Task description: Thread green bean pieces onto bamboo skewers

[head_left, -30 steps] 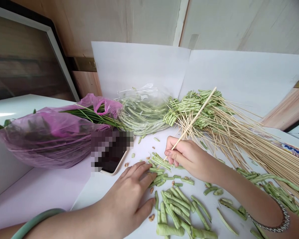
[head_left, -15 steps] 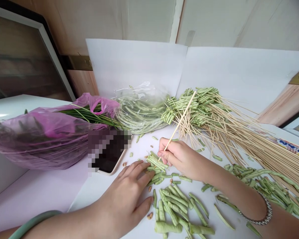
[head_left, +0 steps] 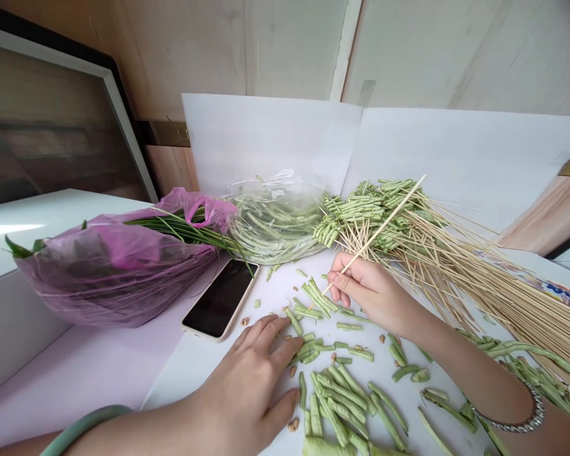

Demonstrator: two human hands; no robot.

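My right hand pinches a bamboo skewer, which slants up to the right. Its low end is among cut green bean pieces, but I cannot tell whether it has pierced any. My left hand lies palm down on the white surface, fingers stretched out and thumb apart. Its fingertips are at the edge of the loose bean pieces, and no piece is gripped in it. Nearer to me, a heap of longer bean pieces lies right of the left thumb. Small brown beans are scattered around.
Skewered bean bundles and many bare skewer ends lie at the right. Behind stands a clear bag of long beans. A phone and a purple bag of greens are at the left. More beans lie beyond my right forearm.
My right hand has shifted right, and the skewer leans further over. Bean pieces beneath its tip have spread apart. My left hand stays nearly in place while the view has shifted slightly.
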